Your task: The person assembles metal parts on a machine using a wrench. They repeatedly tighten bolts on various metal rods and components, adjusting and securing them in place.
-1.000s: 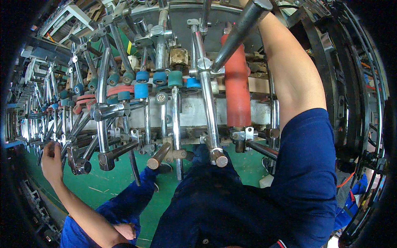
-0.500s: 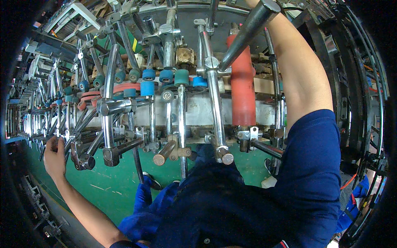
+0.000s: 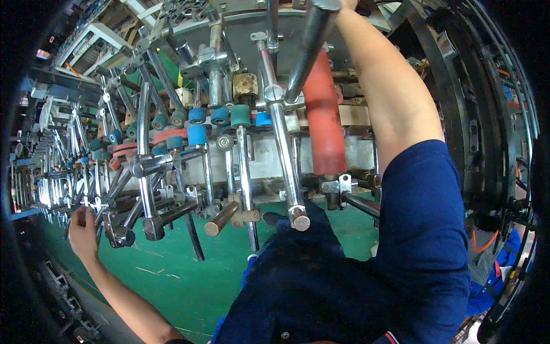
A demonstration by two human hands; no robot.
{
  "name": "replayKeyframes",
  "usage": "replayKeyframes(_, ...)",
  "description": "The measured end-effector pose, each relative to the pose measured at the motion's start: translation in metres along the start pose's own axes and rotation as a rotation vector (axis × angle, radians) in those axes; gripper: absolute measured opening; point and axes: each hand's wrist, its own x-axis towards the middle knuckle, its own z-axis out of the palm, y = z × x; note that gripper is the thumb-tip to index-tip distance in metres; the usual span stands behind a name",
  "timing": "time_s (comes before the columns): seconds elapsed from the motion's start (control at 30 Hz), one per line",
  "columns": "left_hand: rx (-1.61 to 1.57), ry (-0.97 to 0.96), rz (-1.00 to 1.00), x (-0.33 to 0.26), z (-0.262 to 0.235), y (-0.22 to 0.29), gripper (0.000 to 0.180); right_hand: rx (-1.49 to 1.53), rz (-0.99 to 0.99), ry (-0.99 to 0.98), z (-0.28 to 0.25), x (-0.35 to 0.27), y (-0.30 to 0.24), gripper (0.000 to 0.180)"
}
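Note:
My left hand (image 3: 84,234) is at the far left, at the near ends of a row of chrome rods and clamps. Its fingers are bent in beside a small metal clamp (image 3: 98,204); what lies between them is too small to make out. My right arm reaches forward to the top edge, past a long red roller (image 3: 325,123). Only a bit of my right hand (image 3: 347,4) shows there, next to the end of a thick dark metal bar (image 3: 314,43); its fingers are hidden. Blue rollers (image 3: 196,135) and a green roller (image 3: 240,116) sit on rods between my arms.
Several rods jut toward me, among them a chrome rod (image 3: 285,155) and a brownish round bar end (image 3: 220,219). Dark machine framing (image 3: 458,132) stands close on the right, with an orange cable (image 3: 484,243). Below is a green floor (image 3: 172,275).
The view has shifted, so the rods and red roller sit further left. My right arm still reaches forward, and my left hand stays by the clamps. The blue-clothed legs below are now mostly covered.

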Motion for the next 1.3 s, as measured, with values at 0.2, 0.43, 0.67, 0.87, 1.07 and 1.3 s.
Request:
replayKeyframes(0.2,-0.239,0.069,0.042,-0.004,-0.007,-0.015,0.032,0.119,0.001,-0.045,0.003,-0.001,-0.008,0.030)
replayKeyframes(0.43,-0.816,0.198,0.299,-0.104,-0.091,0.169,0.044,0.367,-0.100,-0.076,-0.041,0.001,-0.028,0.030)
replayKeyframes(0.67,-0.955,-0.523,0.513,-0.230,0.025,0.317,0.115,1.422,-0.060,-0.681,-0.160,-0.053,-0.083,0.031)
replayKeyframes(0.87,-1.088,-0.665,0.438,-0.249,0.097,0.337,0.117,1.367,-0.211,-0.624,-0.196,-0.105,-0.100,0.053)
replayKeyframes(1.07,-1.185,-0.719,0.424,-0.246,0.111,0.337,0.105,1.061,-0.315,-0.588,-0.189,-0.130,-0.087,0.038)
replayKeyframes(1.3,-1.167,-0.705,0.462,-0.241,0.114,0.335,0.105,1.018,-0.317,-0.283,-0.169,-0.141,-0.093,0.038)
